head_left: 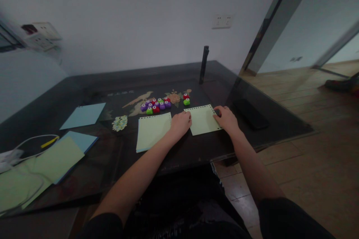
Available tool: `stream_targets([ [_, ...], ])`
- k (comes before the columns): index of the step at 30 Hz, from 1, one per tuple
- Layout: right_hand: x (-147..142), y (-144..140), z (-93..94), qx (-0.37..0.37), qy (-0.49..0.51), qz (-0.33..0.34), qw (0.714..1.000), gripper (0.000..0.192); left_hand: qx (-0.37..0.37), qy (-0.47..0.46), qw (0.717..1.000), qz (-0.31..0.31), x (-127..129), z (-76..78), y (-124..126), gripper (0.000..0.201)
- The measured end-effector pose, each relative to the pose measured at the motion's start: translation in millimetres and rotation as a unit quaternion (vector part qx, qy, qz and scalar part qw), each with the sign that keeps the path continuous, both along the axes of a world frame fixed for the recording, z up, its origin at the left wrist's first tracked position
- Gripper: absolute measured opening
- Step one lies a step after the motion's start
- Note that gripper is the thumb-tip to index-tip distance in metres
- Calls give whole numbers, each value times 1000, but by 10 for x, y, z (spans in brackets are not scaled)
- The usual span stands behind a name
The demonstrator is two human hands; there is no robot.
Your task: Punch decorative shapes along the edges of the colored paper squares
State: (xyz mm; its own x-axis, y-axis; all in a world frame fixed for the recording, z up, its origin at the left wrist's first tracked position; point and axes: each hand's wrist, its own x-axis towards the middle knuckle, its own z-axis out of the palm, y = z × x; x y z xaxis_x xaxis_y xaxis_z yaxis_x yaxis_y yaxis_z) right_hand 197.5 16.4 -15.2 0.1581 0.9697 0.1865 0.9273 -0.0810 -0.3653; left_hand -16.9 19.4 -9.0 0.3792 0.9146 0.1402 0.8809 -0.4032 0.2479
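Lying between left grip [181, 122] and right grip [226, 120], punched sheet [203, 121]

Tabletop [168, 77]: dark, glossy; printed bird and flower motif;
Coloured pieces [156, 109]: red, green and purple; main cluster over the print; one red and one green piece apart to its right;
Black rod [204, 65]: near-upright, slight lean; near rear edge;
Black slab [250, 114]: flat, right side;
Floral cutout [120, 123]: left of cluster;
Blue sheet [83, 115]: flat, far left;
Overlapping sheets [58, 158]: yellow-green over blue, left front; white cable [40, 136] across; yellow strip [49, 142] beside;
Wall socket [222, 21]: double plate, above rod level, right;
Floor [291, 86]: wood-look planks
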Motion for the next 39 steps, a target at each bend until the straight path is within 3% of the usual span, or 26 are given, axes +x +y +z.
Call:
stream_targets([
  [8, -18, -39, 30, -22, 2, -3, 1000, 19, 15, 25, 1000, -2, 31, -7, -36, 17],
  [12, 13, -40, 20, -18, 3, -1, 1000, 19, 26, 22, 999, -6, -7, 128, -56, 17],
  [15, 12, -26, 79, 27, 7, 11, 1000, 18, 69, -19, 997, 0, -201, 329, -35, 18],
  [18, -105, -5, 244, 88, 35, 66, 993, 16, 83, -55, 995, -13, -568, 454, 1, 17],
  [20, -284, 16, 378, 108, 62, 134, 983, 15, 79, -60, 995, -16, -865, 424, 18, 17],
  [23, -692, 72, 517, 94, 66, 241, 964, 13, 71, -63, 996, -5, -1281, 240, 32, 17],
  [27, -1273, 217, 477, 38, -6, 315, 948, 16, 70, -51, 996, -2, -1612, 9, 48, 30],
  [30, -1530, 346, 319, -3, -66, 330, 942, 31, 55, -24, 998, 16, -1679, -29, 56, 48],
  [33, -1597, 428, 166, -14, -103, 342, 934, 43, 38, 3, 999, 36, -1674, -5, 55, 56],
  [39, -1570, 430, 81, 1, -105, 351, 931, 42, 22, 15, 998, 54, -1675, 1, 64, 58],
])
